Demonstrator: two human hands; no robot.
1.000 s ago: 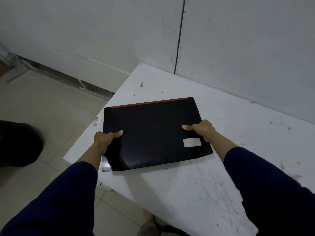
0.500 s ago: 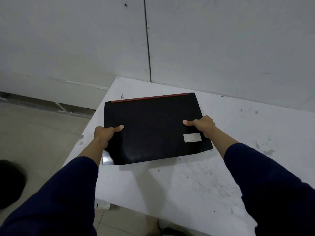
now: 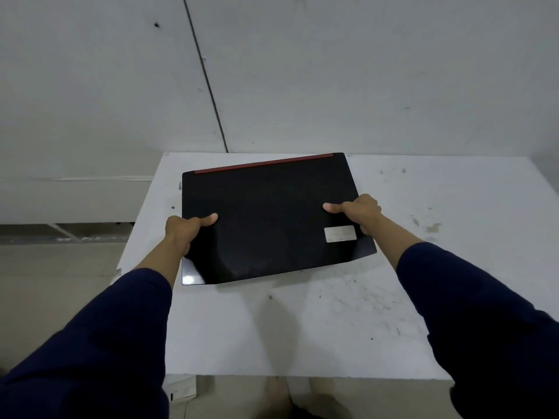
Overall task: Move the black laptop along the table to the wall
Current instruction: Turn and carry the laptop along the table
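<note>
The closed black laptop (image 3: 269,216) lies on the white table (image 3: 302,334), with a red strip along its far edge and a silver sticker near its right front corner. My left hand (image 3: 184,231) grips its left edge, thumb on the lid. Over on the right edge, my right hand (image 3: 358,211) holds it the same way. The far right corner of the laptop reaches the white wall (image 3: 332,71); its far left corner stands a little off the wall.
The table is scuffed with dark marks on its right part. A dark vertical seam (image 3: 205,77) runs down the wall behind the laptop. Tiled floor (image 3: 60,282) lies left of the table. Feet show below the table's front edge.
The laptop has slid away from me toward the wall with both hands still on it. My view has swung so the table now faces me squarely.
</note>
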